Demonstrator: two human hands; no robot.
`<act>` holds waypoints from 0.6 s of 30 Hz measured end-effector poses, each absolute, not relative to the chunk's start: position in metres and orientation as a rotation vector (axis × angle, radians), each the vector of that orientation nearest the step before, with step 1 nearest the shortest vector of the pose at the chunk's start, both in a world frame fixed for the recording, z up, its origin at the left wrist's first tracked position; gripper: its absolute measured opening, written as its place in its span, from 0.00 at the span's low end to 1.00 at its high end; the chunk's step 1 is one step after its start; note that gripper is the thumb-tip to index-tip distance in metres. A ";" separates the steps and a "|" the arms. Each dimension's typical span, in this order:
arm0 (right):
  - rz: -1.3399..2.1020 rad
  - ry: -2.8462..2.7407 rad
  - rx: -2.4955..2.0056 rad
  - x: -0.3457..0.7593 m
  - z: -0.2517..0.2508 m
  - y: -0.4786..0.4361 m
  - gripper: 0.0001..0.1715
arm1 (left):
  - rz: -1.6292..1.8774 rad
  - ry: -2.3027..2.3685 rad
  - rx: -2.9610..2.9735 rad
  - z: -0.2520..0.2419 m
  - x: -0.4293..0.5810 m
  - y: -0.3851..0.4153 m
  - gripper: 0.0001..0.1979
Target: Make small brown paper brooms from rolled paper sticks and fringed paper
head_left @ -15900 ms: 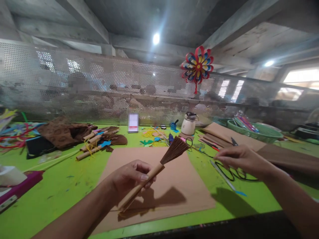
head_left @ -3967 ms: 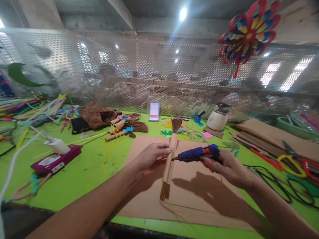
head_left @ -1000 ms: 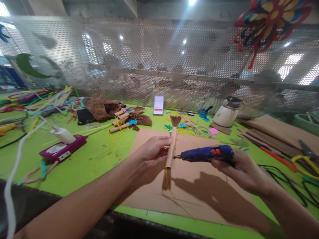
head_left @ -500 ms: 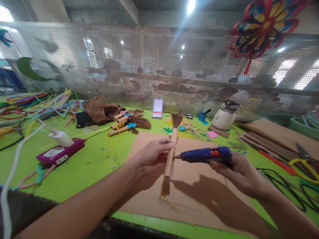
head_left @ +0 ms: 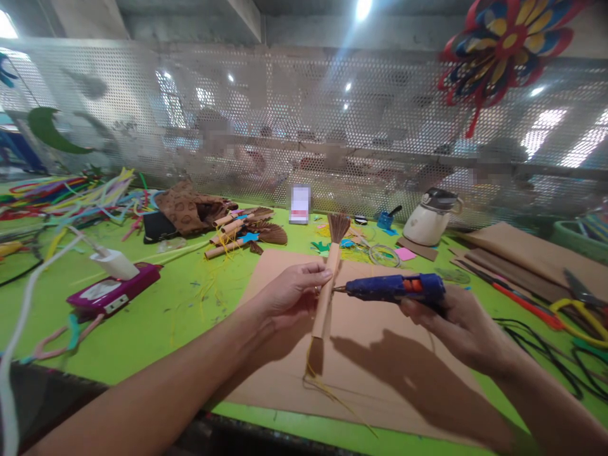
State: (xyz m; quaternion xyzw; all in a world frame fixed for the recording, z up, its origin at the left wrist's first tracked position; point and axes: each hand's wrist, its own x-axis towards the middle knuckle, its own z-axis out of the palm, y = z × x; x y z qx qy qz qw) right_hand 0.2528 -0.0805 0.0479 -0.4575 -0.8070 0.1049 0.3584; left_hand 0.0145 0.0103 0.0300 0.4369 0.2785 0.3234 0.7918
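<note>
Brown paper roll above tan sheet, pinched in nearly closed left hand; right hand curled round blue glue gun, nozzle at roll's right edge, contact unclear

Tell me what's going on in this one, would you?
A person's left hand holds a brown paper roll with a pleated fan at its far end, above a brown sheet on the green table. The right hand grips a blue glue gun, its nozzle at the roll's right edge; whether it touches is hard to tell. Similar rolls lie farther back on the left.
</note>
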 end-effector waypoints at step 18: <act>0.225 -2.111 -1.200 0.248 0.049 -0.088 0.13 | 0.764 0.618 0.903 0.032 0.016 0.010 0.07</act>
